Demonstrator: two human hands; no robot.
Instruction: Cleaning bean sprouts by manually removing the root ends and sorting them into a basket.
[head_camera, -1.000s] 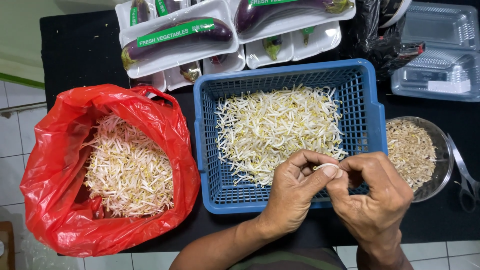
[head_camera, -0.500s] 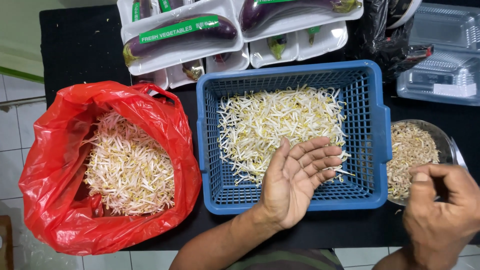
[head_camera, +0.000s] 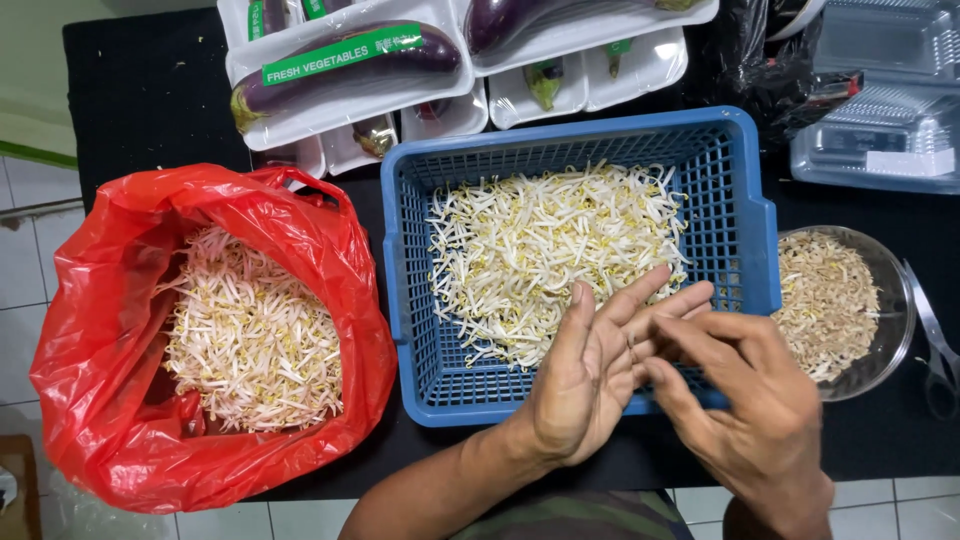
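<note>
Left hand lay open, palm up, at the blue basket's near rim; right hand pinched at its fingers, contents unclear. Bean sprouts filled basket: light, limp, snap easily; best pinched mid-stem.

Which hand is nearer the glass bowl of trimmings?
Right. The right hand lies just beside the glass bowl; the left hand is farther away, over the blue basket.
</note>
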